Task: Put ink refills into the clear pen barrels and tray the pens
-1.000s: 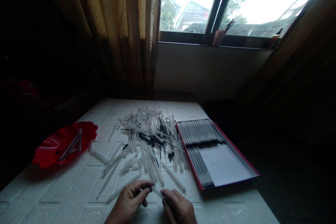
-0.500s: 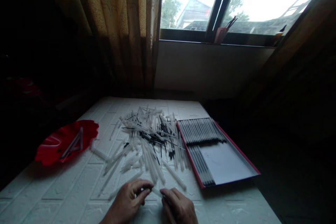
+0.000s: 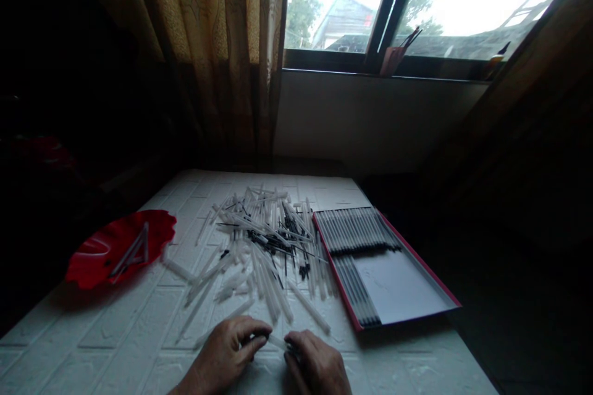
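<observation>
Between my two hands, low over the near part of the table, is a pale translucent pen barrel (image 3: 277, 342). My left hand (image 3: 231, 345) pinches its left end between thumb and forefinger. The right end sits in the closed fingers of my right hand (image 3: 319, 363), which hide most of that end. Just beyond my hands lies a loose pile of clear pen barrels (image 3: 266, 287), mixed with dark ink refills (image 3: 273, 239) and small black pen tips (image 3: 304, 271). To the right, a shallow red-edged box (image 3: 410, 290) holds rows of assembled pens (image 3: 354, 231) with black ends.
A red scalloped dish (image 3: 88, 259) on the left holds a few pen parts. The white brick-patterned table (image 3: 115, 339) ends at the right beyond the box. Behind stand a curtain (image 3: 222, 43), a window and a pink holder (image 3: 392, 62) on the sill.
The view has shifted very slightly. Both hands keep the same grip on the pen barrel, with hardly any movement.
</observation>
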Demonstrator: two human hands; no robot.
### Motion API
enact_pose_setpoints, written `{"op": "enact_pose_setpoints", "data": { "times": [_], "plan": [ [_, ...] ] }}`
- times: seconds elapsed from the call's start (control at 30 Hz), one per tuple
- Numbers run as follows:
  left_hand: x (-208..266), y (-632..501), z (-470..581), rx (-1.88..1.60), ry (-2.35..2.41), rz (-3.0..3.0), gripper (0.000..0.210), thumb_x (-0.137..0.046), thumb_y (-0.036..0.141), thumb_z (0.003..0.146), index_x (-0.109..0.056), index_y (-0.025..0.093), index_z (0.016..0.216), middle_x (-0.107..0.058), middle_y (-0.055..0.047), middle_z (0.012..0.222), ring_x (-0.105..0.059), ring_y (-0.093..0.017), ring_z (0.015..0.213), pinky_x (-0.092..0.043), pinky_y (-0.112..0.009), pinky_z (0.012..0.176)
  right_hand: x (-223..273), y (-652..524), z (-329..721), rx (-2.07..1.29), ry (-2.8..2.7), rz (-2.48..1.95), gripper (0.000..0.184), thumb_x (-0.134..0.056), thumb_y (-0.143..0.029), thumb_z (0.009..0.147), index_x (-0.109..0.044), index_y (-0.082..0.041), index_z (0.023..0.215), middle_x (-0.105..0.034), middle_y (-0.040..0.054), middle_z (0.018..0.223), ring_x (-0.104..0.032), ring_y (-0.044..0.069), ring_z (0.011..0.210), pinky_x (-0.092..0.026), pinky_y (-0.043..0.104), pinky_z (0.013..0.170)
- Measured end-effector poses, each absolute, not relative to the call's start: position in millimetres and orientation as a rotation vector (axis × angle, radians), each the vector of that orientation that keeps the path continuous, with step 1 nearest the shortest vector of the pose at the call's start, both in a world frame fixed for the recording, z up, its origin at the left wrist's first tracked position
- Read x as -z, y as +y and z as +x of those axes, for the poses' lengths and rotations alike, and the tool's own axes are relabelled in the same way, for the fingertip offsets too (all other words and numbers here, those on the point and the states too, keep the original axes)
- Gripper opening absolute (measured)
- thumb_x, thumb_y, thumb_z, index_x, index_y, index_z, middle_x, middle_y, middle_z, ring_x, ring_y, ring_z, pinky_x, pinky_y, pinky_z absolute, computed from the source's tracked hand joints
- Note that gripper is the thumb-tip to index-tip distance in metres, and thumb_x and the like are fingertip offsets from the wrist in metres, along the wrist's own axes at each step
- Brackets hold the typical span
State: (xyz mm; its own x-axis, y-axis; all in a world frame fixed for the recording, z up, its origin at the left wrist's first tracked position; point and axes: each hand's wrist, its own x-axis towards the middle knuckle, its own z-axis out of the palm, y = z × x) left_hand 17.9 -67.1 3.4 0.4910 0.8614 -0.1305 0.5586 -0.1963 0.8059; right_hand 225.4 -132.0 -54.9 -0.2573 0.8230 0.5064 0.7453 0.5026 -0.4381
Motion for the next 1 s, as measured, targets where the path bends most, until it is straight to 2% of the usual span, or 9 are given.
{"op": "enact_pose_setpoints", "data": {
  "times": [0.23, 0.37, 0.5, 0.6, 0.73, 0.9, 1.0],
  "plan": [
    [3.5, -71.0, 18.8, -0.482, 1.174, 1.852, 0.027, -0.06, 0.034, 0.083, -0.079, 0.025, 0.099, -0.079, -0.004, 0.091, -0.071, -0.021, 0.083, -0.053, -0.025, 0.078, 41.3, -128.6, 229.3, 0.01, -2.122, -1.352, 0.033, -0.027, -0.032, 0.105, -0.059, -0.025, 0.099, -0.067, 0.0, 0.071, -0.066, 0.015, 0.058, -0.042, 0.021, 0.053],
    [7.5, -71.4, 21.0, -0.519, 1.203, 1.773, 0.028, -0.059, 0.036, 0.082, -0.079, 0.023, 0.098, -0.078, -0.005, 0.086, -0.068, -0.017, 0.066, -0.054, -0.024, 0.068, 37.5, -126.1, 229.2, 0.04, -2.11, -1.343, 0.037, -0.025, -0.042, 0.105, -0.058, -0.023, 0.105, -0.069, 0.0019, 0.075, -0.067, 0.015, 0.06, -0.043, 0.022, 0.053],
    [5.7, -70.8, 20.4, -0.523, 1.202, 1.736, 0.031, -0.059, 0.038, 0.081, -0.079, 0.021, 0.098, -0.077, -0.006, 0.083, -0.065, -0.015, 0.057, -0.053, -0.023, 0.061, 38.8, -124.5, 228.8, -0.012, -2.085, -1.337, 0.04, -0.023, -0.04, 0.105, -0.056, -0.022, 0.09, -0.066, 0.0001, 0.068, -0.066, 0.014, 0.056, -0.042, 0.021, 0.053],
    [3.0, -71.1, 18.9, -0.506, 1.206, 1.726, 0.033, -0.059, 0.039, 0.08, -0.079, 0.019, 0.099, -0.077, -0.007, 0.084, -0.064, -0.014, 0.056, -0.053, -0.023, 0.06, 35.6, -124.4, 229.3, 0.0, -2.122, -1.372, 0.04, -0.024, -0.04, 0.105, -0.058, -0.024, 0.09, -0.066, -0.0003, 0.07, -0.065, 0.014, 0.057, -0.041, 0.022, 0.052],
    [1.5, -71.9, 17.4, -0.517, 1.211, 1.735, 0.032, -0.06, 0.039, 0.079, -0.079, 0.02, 0.097, -0.078, -0.008, 0.087, -0.068, -0.018, 0.069, -0.054, -0.025, 0.07, 31.2, -124.0, 230.1, 0.04, -2.167, -1.402, 0.036, -0.027, -0.036, 0.105, -0.061, -0.028, 0.095, -0.067, -0.0009, 0.072, -0.066, 0.015, 0.058, -0.042, 0.022, 0.052],
    [3.3, -70.8, 16.1, -0.52, 1.212, 1.718, 0.034, -0.059, 0.04, 0.08, -0.078, 0.02, 0.099, -0.077, -0.006, 0.086, -0.064, -0.014, 0.056, -0.052, -0.022, 0.058, 36.5, -123.4, 229.4, 0.014, -2.116, -1.339, 0.033, -0.031, -0.042, 0.103, -0.057, -0.022, 0.109, -0.07, 0.0012, 0.076, -0.068, 0.015, 0.061, -0.045, 0.022, 0.054],
    [3.9, -69.0, 14.7, -0.529, 1.211, 1.736, 0.032, -0.06, 0.041, 0.08, -0.079, 0.021, 0.096, -0.077, -0.006, 0.084, -0.064, -0.015, 0.058, -0.052, -0.022, 0.058, 37.5, -123.7, 228.5, -0.038, -2.077, -1.332, 0.034, -0.028, -0.039, 0.104, -0.055, -0.021, 0.096, -0.069, 0.0006, 0.072, -0.067, 0.014, 0.059, -0.044, 0.021, 0.054]
  ]
}}
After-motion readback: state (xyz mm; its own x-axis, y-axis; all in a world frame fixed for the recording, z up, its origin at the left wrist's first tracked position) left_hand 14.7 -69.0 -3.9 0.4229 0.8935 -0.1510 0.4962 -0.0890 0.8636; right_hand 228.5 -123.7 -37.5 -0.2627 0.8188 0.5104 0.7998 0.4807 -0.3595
